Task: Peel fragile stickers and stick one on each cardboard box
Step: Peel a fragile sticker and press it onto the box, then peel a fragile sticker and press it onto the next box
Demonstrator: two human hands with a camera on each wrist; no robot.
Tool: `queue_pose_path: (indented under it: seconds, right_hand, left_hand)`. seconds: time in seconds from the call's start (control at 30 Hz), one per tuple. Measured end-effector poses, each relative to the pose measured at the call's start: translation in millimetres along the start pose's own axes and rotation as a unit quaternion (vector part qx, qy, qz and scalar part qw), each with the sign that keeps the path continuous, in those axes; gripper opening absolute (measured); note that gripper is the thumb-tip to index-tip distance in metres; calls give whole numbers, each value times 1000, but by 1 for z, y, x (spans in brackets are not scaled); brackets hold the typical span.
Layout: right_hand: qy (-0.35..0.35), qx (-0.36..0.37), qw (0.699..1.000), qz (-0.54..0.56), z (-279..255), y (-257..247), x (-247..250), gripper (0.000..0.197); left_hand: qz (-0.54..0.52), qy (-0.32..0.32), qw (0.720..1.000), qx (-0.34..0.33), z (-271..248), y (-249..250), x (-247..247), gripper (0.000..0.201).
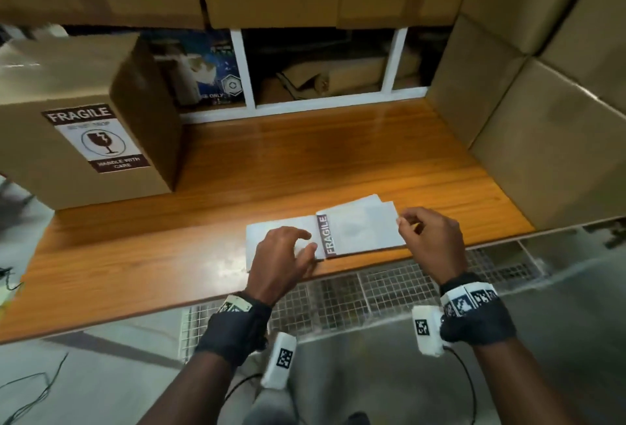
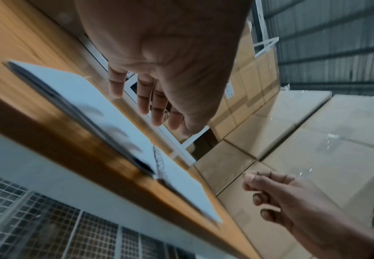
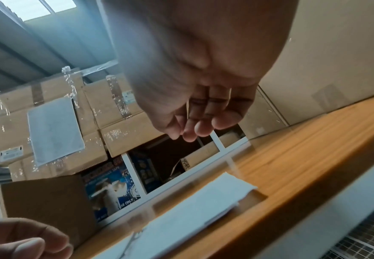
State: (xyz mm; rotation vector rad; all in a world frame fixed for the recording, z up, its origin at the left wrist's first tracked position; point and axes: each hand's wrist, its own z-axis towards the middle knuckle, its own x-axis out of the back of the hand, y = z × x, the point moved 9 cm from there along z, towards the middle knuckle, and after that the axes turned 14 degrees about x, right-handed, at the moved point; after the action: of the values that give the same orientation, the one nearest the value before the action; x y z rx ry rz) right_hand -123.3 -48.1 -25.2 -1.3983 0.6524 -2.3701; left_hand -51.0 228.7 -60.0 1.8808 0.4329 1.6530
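- The left hand [image 1: 283, 252] hovers with fingers relaxed and spread over the near-left part of the sticker stack [image 1: 359, 231]; I cannot tell whether the fingertips touch the paper, and it grips nothing.
- The right hand [image 1: 430, 238] sits at the stack's right edge, fingers loosely curled toward the thumb; whether it pinches a corner is unclear.
- The stack lies flat near the front edge of the wooden table [image 1: 305, 160], one FRAGILE strip showing. The sheets look thin, light and floppy, likely to curl or stick to themselves; lifting a corner while the other hand pins the backing seems safest.
- Left of the stack and farther back, a labelled cardboard box [image 1: 78, 92] stands.
- Right of the stack, plain boxes [image 1: 542, 140] show no sticker.
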Motion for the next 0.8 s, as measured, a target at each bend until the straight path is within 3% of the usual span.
queue_pose_path:
  seconds: [0.23, 0.47, 0.6, 0.8]
  right_hand:
    - [-156, 21, 987, -35, 11, 13, -71, 23]
    - [-253, 61, 962, -81, 21, 12, -108, 34]
    - [-263, 49, 959, -91, 27, 37, -97, 34]
    - [-254, 23, 962, -100, 37, 94, -58, 30]
  left_hand:
    - [114, -4, 993, 8, 27, -1, -41, 45]
    - [172, -24, 984, 38, 43, -9, -52, 52]
    - [164, -25, 985, 48, 44, -11, -53, 53]
    - [145, -25, 987, 66, 43, -15, -54, 77]
